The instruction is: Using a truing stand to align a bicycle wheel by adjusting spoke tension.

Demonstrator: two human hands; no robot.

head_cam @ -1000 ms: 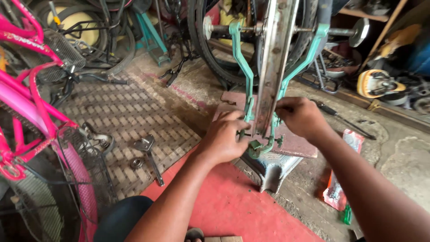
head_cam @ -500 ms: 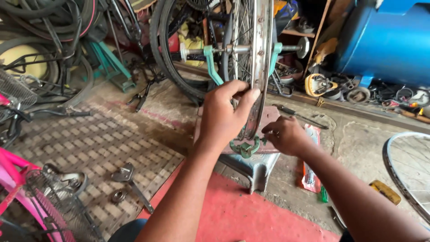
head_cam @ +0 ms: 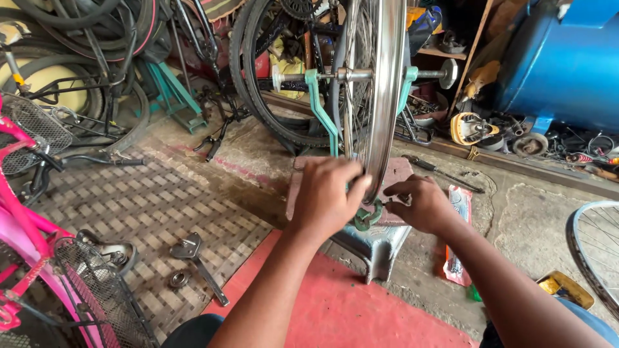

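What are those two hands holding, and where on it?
Both the left hand and right hand grip the shiny wheel rim at its lowest part, in the green stand.

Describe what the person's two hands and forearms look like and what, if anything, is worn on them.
The left hand and right hand are both bare, with no gloves. No rings, watch or bracelet show. Both forearms are uncovered to the edge of the picture, so no sleeves are in view.
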